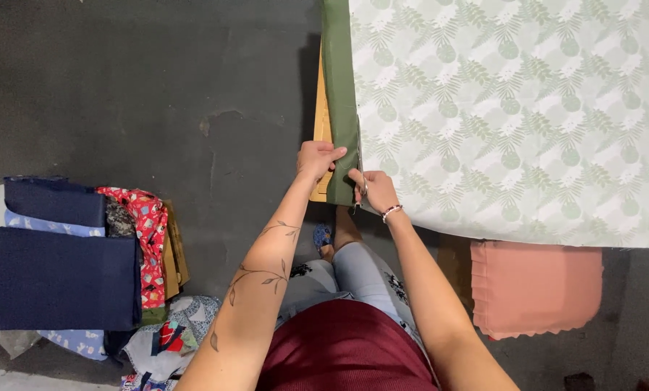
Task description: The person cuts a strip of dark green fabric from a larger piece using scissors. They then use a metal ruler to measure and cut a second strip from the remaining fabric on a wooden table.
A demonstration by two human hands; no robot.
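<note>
Left hand (pixel 317 157) fingers pinch the dark green fabric strip (pixel 340 94); right hand (pixel 371 190), at four o'clock of it, grips slim metal scissors (pixel 360 170).

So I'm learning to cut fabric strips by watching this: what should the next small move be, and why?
Probably one more short snip forward. The right hand holds scissors at the near end of the green fabric strip, beside the leaf-print cloth. The left hand pinches the strip flat there, and most of its length lies ahead.
</note>
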